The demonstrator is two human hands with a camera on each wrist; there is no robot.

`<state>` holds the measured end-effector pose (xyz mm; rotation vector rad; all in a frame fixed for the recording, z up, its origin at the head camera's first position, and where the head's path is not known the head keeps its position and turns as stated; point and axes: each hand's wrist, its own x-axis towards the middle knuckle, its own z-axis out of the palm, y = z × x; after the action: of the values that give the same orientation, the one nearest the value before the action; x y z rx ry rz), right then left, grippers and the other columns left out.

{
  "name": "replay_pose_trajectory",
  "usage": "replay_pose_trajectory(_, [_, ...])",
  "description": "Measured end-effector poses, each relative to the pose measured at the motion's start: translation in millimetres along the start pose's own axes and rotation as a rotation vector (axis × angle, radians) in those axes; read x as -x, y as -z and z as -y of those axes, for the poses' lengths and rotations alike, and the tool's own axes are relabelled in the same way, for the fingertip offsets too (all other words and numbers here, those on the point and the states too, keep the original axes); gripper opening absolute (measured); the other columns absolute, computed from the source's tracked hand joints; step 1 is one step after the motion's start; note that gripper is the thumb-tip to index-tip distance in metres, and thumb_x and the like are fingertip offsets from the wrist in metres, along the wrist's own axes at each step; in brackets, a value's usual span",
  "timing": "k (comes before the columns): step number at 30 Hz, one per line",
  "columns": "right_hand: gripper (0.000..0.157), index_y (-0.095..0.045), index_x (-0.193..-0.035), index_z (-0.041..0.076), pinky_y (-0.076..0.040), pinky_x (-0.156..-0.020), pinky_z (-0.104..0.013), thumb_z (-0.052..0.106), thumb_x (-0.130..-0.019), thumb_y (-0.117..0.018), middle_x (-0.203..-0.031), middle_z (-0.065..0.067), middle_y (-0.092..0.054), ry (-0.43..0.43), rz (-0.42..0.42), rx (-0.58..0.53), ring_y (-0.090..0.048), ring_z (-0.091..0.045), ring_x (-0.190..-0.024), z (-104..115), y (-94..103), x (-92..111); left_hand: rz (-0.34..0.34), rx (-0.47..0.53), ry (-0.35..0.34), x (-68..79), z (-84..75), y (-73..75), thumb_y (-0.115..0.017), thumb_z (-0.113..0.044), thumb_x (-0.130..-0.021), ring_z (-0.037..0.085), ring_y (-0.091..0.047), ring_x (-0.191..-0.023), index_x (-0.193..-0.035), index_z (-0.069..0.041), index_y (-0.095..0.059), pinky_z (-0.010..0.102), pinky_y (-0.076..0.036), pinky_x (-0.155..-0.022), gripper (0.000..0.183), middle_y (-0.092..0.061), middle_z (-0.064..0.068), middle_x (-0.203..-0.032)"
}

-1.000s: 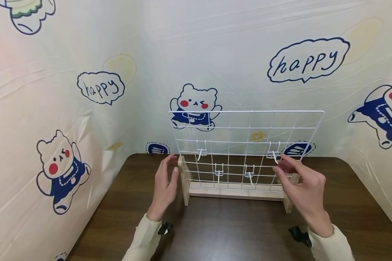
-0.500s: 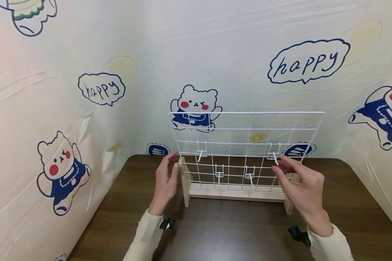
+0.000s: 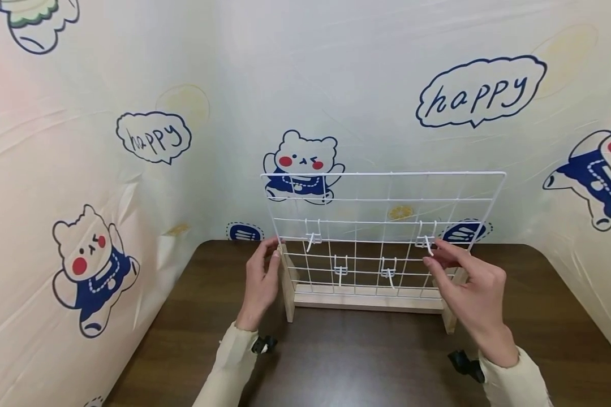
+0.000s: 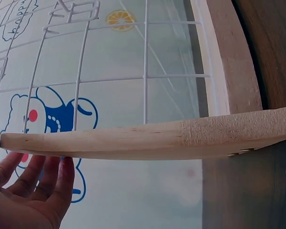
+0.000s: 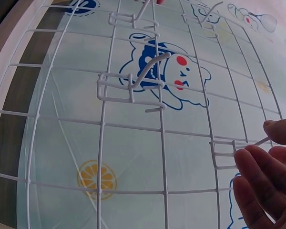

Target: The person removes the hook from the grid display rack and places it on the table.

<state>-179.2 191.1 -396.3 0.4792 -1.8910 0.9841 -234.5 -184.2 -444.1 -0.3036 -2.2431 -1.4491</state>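
Observation:
A white wire grid panel (image 3: 382, 173) stands upright in a wooden base (image 3: 369, 304) on the table. My right hand (image 3: 470, 297) is at the upper right wire hook (image 3: 426, 241); in the right wrist view, thumb and fingers pinch that hook (image 5: 225, 155) by its prong. My left hand (image 3: 261, 280) is beside the left wooden upright (image 3: 287, 288). The left wrist view has extended fingertips touching the outer face of this upright (image 4: 133, 141), with the thumb by its end, mostly cut off by the frame.
Other white hooks hang on the grid: one upper left (image 3: 313, 238), two lower down, left (image 3: 340, 270) and right (image 3: 388, 272). A dark brown table (image 3: 356, 356) lies beneath. Printed cloth (image 3: 377, 102) surrounds the table at the back and sides.
My left hand has moved slightly right and up, against the wooden upright. The right hand stays at the same hook, almost still.

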Motion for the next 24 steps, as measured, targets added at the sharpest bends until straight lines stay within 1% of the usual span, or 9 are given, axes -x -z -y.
replay_pose_trajectory(2, [0.046,-0.079,-0.110,-0.002,-0.046,-0.084,-0.002,-0.012,-0.065,-0.086,-0.081,-0.017,-0.079,0.008,-0.001,0.001,-0.062,0.018,-0.085,-1.0,-0.3,-0.7,-0.002,0.011,0.003,-0.8,0.2,-0.2,-0.048,-0.010,-0.109,0.024,-0.065,-0.117,-0.134,-0.007,-0.062,0.024,-0.052,-0.098,0.029,-0.068,0.016,-0.132])
replay_pose_trajectory(5, [0.045,-0.079,-0.109,-0.003,-0.046,-0.082,-0.002,-0.011,-0.066,-0.086,-0.080,-0.017,-0.078,0.013,0.000,-0.001,-0.062,0.018,-0.085,-0.9,-0.1,-1.6,-0.015,0.012,-0.007,-1.2,1.4,-1.0,-0.049,-0.008,-0.108,0.025,-0.065,-0.115,-0.132,-0.004,-0.064,0.019,-0.052,-0.096,0.028,-0.069,0.017,-0.130])
replay_pose_trajectory(12, [0.039,-0.079,-0.109,-0.001,-0.044,-0.076,-0.002,-0.005,-0.072,-0.085,-0.081,-0.017,-0.079,0.012,0.004,0.000,-0.063,0.019,-0.086,0.5,1.5,-0.1,-0.045,0.020,-0.042,0.2,2.9,-3.2,-0.050,-0.006,-0.107,0.026,-0.067,-0.112,-0.126,-0.001,-0.066,0.019,-0.053,-0.094,0.025,-0.072,0.015,-0.127])
replay_pose_trajectory(16, [0.037,-0.080,-0.109,-0.001,-0.044,-0.076,-0.003,-0.005,-0.072,-0.085,-0.083,-0.018,-0.079,0.031,0.007,-0.010,-0.063,0.018,-0.087,-0.1,0.8,0.5,-0.050,0.025,-0.033,0.7,2.4,-2.3,-0.053,-0.004,-0.106,0.023,-0.066,-0.110,-0.124,-0.001,-0.067,0.017,-0.053,-0.093,0.024,-0.072,0.014,-0.125])
replay_pose_trajectory(20, [0.034,-0.080,-0.107,-0.001,-0.045,-0.078,-0.003,-0.005,-0.073,-0.085,-0.085,-0.020,-0.079,0.043,0.007,-0.029,-0.063,0.017,-0.086,-0.6,-0.1,0.5,-0.056,0.021,-0.028,0.2,1.9,-0.7,-0.056,-0.005,-0.104,0.018,-0.066,-0.107,-0.122,-0.005,-0.069,0.014,-0.053,-0.091,0.022,-0.072,0.012,-0.121])
replay_pose_trajectory(24, [0.032,-0.080,-0.105,-0.002,-0.046,-0.082,-0.002,-0.007,-0.074,-0.084,-0.084,-0.021,-0.079,0.052,0.009,-0.052,-0.063,0.015,-0.085,-1.1,-1.6,-0.1,-0.063,0.030,-0.041,-0.2,3.5,0.5,-0.058,-0.007,-0.104,0.016,-0.066,-0.106,-0.120,-0.005,-0.070,0.012,-0.053,-0.089,0.020,-0.072,0.011,-0.120])
